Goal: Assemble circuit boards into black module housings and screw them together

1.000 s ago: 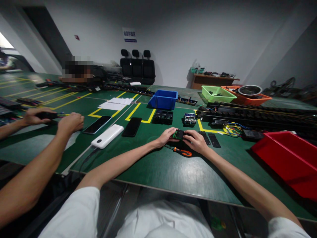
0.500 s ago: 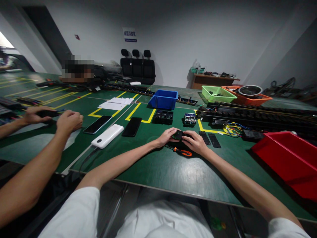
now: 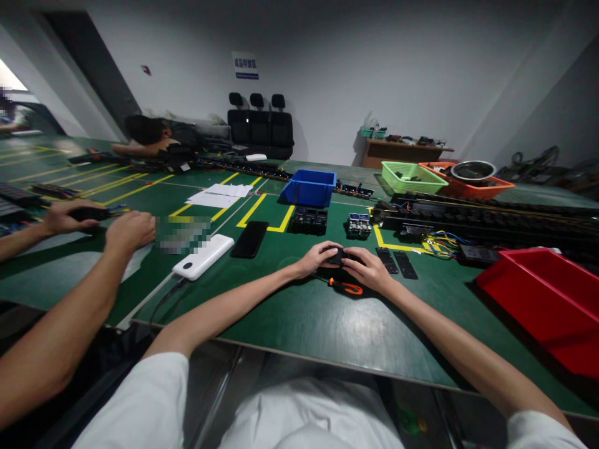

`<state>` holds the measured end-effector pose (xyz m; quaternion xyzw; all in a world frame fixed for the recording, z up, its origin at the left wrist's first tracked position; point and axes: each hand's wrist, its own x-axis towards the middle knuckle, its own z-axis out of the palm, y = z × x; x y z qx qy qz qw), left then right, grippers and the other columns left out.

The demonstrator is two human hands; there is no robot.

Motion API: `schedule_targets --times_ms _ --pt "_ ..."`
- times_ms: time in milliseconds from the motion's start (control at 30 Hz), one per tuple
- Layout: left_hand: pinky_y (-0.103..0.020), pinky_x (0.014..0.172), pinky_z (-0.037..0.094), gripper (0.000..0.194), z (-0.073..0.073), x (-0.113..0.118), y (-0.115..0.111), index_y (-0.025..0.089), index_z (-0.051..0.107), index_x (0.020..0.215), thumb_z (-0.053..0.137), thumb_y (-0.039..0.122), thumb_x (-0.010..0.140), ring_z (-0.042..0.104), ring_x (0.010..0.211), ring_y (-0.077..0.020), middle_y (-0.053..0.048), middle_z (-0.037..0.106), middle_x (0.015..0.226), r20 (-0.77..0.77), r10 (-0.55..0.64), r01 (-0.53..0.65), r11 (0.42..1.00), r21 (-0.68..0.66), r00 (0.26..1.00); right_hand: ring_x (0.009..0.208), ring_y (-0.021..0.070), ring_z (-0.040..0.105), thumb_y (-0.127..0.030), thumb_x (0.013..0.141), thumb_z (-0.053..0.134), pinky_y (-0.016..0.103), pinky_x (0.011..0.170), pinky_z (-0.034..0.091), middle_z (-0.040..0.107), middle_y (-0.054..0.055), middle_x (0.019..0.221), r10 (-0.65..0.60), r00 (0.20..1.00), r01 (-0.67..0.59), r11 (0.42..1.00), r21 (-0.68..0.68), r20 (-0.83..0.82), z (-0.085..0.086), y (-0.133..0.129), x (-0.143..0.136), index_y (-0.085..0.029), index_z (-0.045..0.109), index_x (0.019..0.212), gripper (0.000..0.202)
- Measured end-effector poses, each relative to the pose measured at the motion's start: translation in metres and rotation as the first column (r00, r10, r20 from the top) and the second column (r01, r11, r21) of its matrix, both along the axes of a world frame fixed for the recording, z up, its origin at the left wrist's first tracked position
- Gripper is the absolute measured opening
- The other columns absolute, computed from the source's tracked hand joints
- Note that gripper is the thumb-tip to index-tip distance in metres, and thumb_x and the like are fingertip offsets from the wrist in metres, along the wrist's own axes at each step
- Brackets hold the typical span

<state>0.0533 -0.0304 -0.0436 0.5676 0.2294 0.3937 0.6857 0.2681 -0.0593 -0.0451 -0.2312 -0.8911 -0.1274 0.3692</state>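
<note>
One orange-and-black screwdriver (image 3: pixel 346 287), lying on the green worktop (image 3: pixel 299 318) just on your side of the hands. One small black part (image 3: pixel 337 257), above the worktop, pinched by your left hand (image 3: pixel 316 259) and your right hand (image 3: pixel 367 268), which are close together; its details are hidden by your fingers. One red bin (image 3: pixel 545 305), at far right. Two flat black pieces (image 3: pixel 405 265), side by side, just right of your right hand. To the left, one white power bank (image 3: pixel 203 257), cable attached, and one black phone (image 3: pixel 250 239); further left, a co-worker's two hands (image 3: pixel 130 231), one around a dark object (image 3: pixel 88 214). Beyond yours, one black module (image 3: pixel 309 221) and one silvery module (image 3: pixel 359 226), apart. Behind these, one blue bin (image 3: pixel 309 188); right of it, one light-green basket (image 3: pixel 412 179) and one orange basket (image 3: pixel 486 189) bearing a round metal dish (image 3: pixel 472 170). Farthest, three black seats (image 3: pixel 259 130) against the wall.
</note>
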Motion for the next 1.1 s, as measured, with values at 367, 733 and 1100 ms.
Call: schedule_targets --times_ms 367,733,1100 --pt "-0.046 0.092 0.050 0.043 0.0024 0.0001 -0.0039 0.015 0.059 0.111 0.069 0.036 0.075 0.058 0.106 -0.0236 -0.010 0.058 0.116 -0.029 0.017 -0.016 0.999 0.036 0.999 0.113 0.0248 0.057 -0.020 0.087 0.058 0.042 0.092 0.053 0.060 0.012 0.120 0.000 1.000 0.000 1.000 -0.015 0.015 0.0028 -0.0017 -0.0002 -0.022 0.063 0.111 0.024" --pt "-0.047 0.093 0.049 0.041 0.0004 0.0004 -0.0027 0.014 0.059 0.109 0.067 0.038 0.077 0.058 0.106 -0.0240 -0.010 0.059 0.114 -0.009 0.005 -0.005 0.999 0.038 1.000 0.111 0.0245 0.057 -0.020 0.087 0.059 0.044 0.090 0.053 0.060 0.012 0.119 -0.015 1.000 0.015 1.000 -0.017 -0.004 0.0032 -0.0008 -0.0013 -0.023 0.063 0.110 0.024" --pt "-0.046 0.092 0.050 0.039 -0.0035 0.0013 0.0003 0.014 0.059 0.109 0.067 0.037 0.077 0.059 0.104 -0.0226 -0.009 0.059 0.112 0.008 0.028 -0.028 1.000 0.007 1.000 0.105 0.0249 0.060 -0.023 0.084 0.062 0.043 0.087 0.053 0.062 0.012 0.115 -0.076 0.996 0.076 0.997 -0.004 -0.038 0.0034 0.0000 -0.0019 -0.022 0.063 0.109 0.025"
